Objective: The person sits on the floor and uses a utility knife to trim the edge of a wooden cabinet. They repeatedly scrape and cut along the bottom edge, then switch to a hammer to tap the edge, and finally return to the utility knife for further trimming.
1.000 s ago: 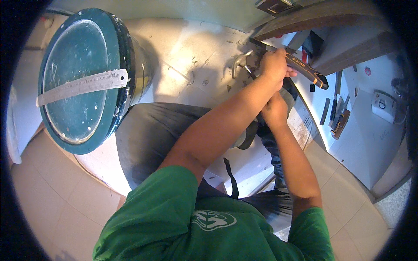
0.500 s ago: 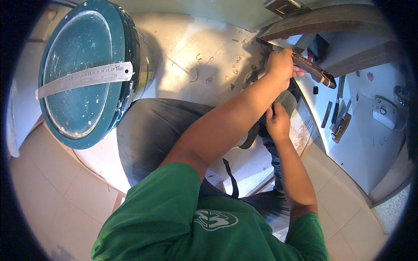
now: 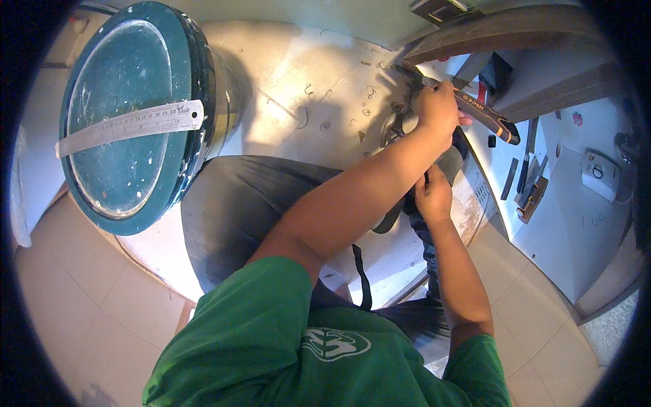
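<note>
My left hand [image 3: 439, 112] reaches across to the upper right, its fingers wrapped round a long hand tool with a black and orange handle [image 3: 489, 117]. The grip end points right; its front end is partly hidden by my hand and by shadow. Closer to me, my right hand [image 3: 434, 195] is closed beside my left forearm, against something dark that I cannot make out. Just beyond the left wrist, a dark roundish metal object [image 3: 392, 125] shows in part.
A teal-lidded bucket [image 3: 122, 173] at the left carries a steel ruler [image 3: 129, 127]. Curled shavings [image 3: 325, 126] lie on the pale surface ahead. At right, a white panel [image 3: 563, 224] holds hand tools [image 3: 532, 197] and a small white device [image 3: 600, 173]; a dark wooden edge [image 3: 502, 30] curves above.
My left hand has shifted slightly, and the tool's handle end has swung a little down and left. My right hand has hardly moved.
</note>
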`<action>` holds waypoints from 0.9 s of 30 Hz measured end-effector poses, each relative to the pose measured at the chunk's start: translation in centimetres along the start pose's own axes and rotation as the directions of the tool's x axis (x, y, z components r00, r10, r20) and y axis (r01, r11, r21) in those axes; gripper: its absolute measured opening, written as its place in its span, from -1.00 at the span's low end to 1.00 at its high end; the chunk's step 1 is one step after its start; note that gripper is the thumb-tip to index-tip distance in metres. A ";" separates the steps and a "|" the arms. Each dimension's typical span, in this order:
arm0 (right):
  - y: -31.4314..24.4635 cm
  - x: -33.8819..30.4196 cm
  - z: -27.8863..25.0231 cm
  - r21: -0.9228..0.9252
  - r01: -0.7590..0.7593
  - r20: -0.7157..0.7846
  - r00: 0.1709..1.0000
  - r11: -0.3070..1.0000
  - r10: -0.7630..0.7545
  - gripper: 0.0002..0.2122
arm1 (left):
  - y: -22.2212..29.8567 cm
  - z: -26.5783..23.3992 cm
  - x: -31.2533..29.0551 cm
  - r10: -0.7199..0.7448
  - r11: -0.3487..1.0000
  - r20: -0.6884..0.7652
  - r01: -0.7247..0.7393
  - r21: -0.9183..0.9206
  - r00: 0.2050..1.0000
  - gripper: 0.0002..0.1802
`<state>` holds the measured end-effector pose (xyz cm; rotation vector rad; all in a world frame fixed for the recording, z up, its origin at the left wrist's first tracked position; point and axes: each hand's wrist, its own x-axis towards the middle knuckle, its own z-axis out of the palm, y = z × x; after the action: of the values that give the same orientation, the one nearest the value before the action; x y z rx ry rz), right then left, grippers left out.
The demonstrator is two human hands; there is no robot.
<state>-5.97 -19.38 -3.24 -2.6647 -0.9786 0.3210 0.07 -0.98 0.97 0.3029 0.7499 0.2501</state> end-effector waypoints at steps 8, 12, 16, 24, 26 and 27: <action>0.0 -1.4 -1.0 -0.087 -0.078 0.087 0.992 0.993 0.086 -0.73 | -0.6 -2.3 0.8 0.248 0.969 -0.269 -0.242 0.054 0.931 -0.64; 1.1 -2.3 -2.4 -0.070 -0.107 0.074 0.991 0.992 0.112 -0.70 | 2.0 -4.7 2.5 0.610 0.790 -0.281 -0.542 0.286 0.741 -0.67; 1.3 0.0 -5.0 -0.152 -0.069 0.099 0.991 0.986 0.085 -0.67 | 7.3 -5.8 3.0 0.631 0.772 -0.422 -0.576 0.267 0.650 -0.68; -1.7 8.1 -7.2 -0.189 0.128 0.063 0.991 0.974 -0.118 -0.64 | 11.9 -6.5 -3.8 0.467 0.866 -0.244 -0.384 0.321 0.850 -0.71; -2.4 9.0 -7.6 -0.207 0.124 0.081 0.991 0.970 -0.109 -0.63 | 12.8 -7.1 -6.3 0.409 0.899 -0.187 -0.359 0.252 0.893 -0.75; -2.7 9.3 -7.6 -0.188 0.147 0.063 0.989 0.971 -0.137 -0.63 | 13.4 -7.2 -7.4 0.372 0.917 -0.154 -0.336 0.213 0.916 -0.77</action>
<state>1.62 -12.74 3.77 -2.7476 -1.2681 0.2748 -11.74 10.34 5.44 0.5986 0.9089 0.5641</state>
